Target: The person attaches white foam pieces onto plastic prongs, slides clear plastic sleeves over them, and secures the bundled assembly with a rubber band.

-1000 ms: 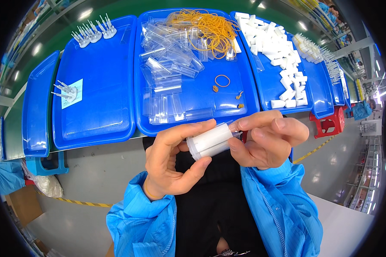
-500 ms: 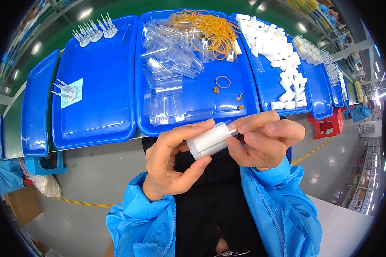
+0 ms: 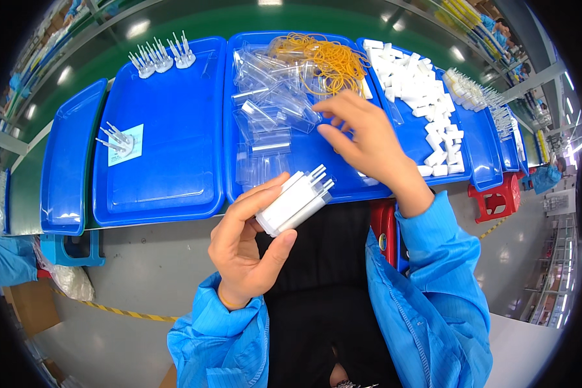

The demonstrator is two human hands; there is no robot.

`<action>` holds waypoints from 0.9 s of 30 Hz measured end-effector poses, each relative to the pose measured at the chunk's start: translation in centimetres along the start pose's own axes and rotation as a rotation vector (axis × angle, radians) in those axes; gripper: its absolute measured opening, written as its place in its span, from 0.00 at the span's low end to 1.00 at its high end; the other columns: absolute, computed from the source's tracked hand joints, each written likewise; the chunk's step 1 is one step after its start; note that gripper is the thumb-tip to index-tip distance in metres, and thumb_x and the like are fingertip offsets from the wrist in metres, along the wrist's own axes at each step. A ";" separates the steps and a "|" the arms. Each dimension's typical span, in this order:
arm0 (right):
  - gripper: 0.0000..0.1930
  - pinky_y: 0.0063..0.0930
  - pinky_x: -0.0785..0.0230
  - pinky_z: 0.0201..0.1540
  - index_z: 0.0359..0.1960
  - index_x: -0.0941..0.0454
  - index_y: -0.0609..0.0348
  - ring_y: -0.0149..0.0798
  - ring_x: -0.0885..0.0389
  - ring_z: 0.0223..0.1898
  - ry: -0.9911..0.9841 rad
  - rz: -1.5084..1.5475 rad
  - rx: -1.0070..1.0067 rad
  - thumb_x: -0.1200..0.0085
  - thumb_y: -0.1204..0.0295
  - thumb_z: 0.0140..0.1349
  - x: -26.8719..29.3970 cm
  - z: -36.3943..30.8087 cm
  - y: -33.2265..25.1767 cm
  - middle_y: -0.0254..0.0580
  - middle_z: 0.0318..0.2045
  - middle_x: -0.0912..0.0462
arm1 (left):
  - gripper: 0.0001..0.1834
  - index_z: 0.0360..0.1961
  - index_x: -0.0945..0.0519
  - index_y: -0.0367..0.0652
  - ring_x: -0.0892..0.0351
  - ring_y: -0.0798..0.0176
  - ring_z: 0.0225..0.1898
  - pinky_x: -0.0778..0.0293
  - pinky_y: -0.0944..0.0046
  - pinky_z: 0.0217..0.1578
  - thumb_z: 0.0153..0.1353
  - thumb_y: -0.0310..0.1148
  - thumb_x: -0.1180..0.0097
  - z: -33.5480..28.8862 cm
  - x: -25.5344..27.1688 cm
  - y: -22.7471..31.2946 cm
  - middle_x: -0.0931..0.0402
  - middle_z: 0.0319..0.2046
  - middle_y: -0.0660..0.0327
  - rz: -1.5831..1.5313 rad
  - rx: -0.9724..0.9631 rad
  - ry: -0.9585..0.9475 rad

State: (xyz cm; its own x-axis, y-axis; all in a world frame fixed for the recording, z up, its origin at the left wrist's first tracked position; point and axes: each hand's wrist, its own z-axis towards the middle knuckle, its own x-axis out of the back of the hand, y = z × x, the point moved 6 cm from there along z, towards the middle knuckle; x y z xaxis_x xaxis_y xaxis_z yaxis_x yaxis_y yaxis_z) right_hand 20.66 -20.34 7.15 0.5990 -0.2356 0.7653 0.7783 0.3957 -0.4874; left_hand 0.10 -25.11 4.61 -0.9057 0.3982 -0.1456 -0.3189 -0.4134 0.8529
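My left hand (image 3: 246, 246) grips a white pronged part (image 3: 292, 204) between thumb and fingers. Pale blocks lie along its body, and several light rods stick out at its upper right end. Over the middle blue tray (image 3: 304, 187), my right hand (image 3: 362, 132) has its thumb and forefinger apart. Those fingertips are at the right edge of a heap of clear plastic pieces (image 3: 265, 97); no held piece can be seen between them. Behind the right hand lies a tangle of yellow rubber bands (image 3: 330, 61).
The left tray (image 3: 161, 187) holds several pronged white parts (image 3: 155, 59) at its back and another (image 3: 118, 142) on a pale card. White blocks (image 3: 414, 77) fill much of the right tray. A red stool (image 3: 495, 200) stands at the right.
My right hand has left the pronged part and moved up to the clear plastic pieces. The left hand keeps its hold, and the rod ends now show.
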 end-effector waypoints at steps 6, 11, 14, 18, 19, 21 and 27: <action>0.12 0.41 0.27 0.38 0.37 0.27 0.61 0.51 0.20 0.37 -0.023 -0.130 -0.016 0.38 0.75 0.53 -2.4 1.4 1.8 0.48 0.36 0.23 | 0.20 0.51 0.25 0.28 0.22 0.51 0.54 0.21 0.59 0.49 0.55 0.18 0.39 0.1 0.5 0.1 0.27 0.54 0.38 0.041 0.008 0.016; 0.15 0.46 0.28 0.37 0.37 0.28 0.60 0.54 0.20 0.36 -0.081 -0.023 -0.125 0.36 0.72 0.52 -2.4 0.8 2.1 0.50 0.33 0.24 | 0.16 0.44 0.21 0.31 0.20 0.54 0.50 0.19 0.63 0.46 0.53 0.18 0.36 -0.2 1.2 -0.7 0.25 0.52 0.41 -0.091 0.072 0.067; 0.13 0.46 0.28 0.35 0.36 0.27 0.58 0.53 0.20 0.35 -0.030 -0.144 -0.048 0.36 0.72 0.52 -3.0 1.6 1.6 0.48 0.32 0.24 | 0.15 0.41 0.19 0.32 0.20 0.54 0.50 0.19 0.63 0.45 0.51 0.17 0.33 -0.1 0.7 -1.1 0.25 0.51 0.43 -0.089 0.096 0.084; 0.12 0.40 0.29 0.31 0.36 0.26 0.56 0.48 0.21 0.29 -0.071 -0.302 -0.007 0.37 0.74 0.52 -2.4 1.3 1.9 0.43 0.30 0.23 | 0.15 0.39 0.19 0.33 0.20 0.55 0.49 0.19 0.62 0.45 0.48 0.18 0.30 0.0 0.5 -1.1 0.24 0.50 0.44 -0.081 0.101 0.095; 0.11 0.41 0.30 0.31 0.35 0.27 0.57 0.49 0.22 0.30 -0.074 -0.338 -0.022 0.36 0.74 0.52 -1.8 0.7 2.2 0.42 0.29 0.23 | 0.15 0.38 0.19 0.33 0.20 0.55 0.49 0.19 0.62 0.45 0.47 0.18 0.30 0.0 0.6 -1.2 0.24 0.49 0.44 -0.067 0.089 0.106; 0.10 0.37 0.29 0.33 0.36 0.24 0.59 0.46 0.21 0.30 -0.039 -0.367 -0.024 0.37 0.75 0.52 -0.4 -0.3 2.6 0.42 0.29 0.21 | 0.15 0.37 0.19 0.33 0.20 0.55 0.49 0.19 0.62 0.45 0.46 0.18 0.29 -0.1 0.7 -1.1 0.24 0.49 0.45 -0.055 0.077 0.120; 0.14 0.27 0.29 0.41 0.44 0.23 0.63 0.36 0.20 0.38 0.179 0.183 -0.100 0.39 0.78 0.55 2.3 -3.5 1.1 0.44 0.38 0.18 | 0.14 0.34 0.19 0.35 0.21 0.52 0.51 0.20 0.58 0.48 0.46 0.18 0.29 -0.1 0.6 -0.3 0.24 0.48 0.45 0.172 -0.041 0.119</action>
State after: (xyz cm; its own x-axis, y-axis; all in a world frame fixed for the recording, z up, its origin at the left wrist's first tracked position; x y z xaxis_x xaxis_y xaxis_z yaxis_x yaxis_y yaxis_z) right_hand 23.57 -23.55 6.93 0.7485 -0.3248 0.5782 0.6631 0.3587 -0.6569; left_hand -0.35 -24.83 4.22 -0.9735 0.2207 -0.0602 -0.1661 -0.5009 0.8494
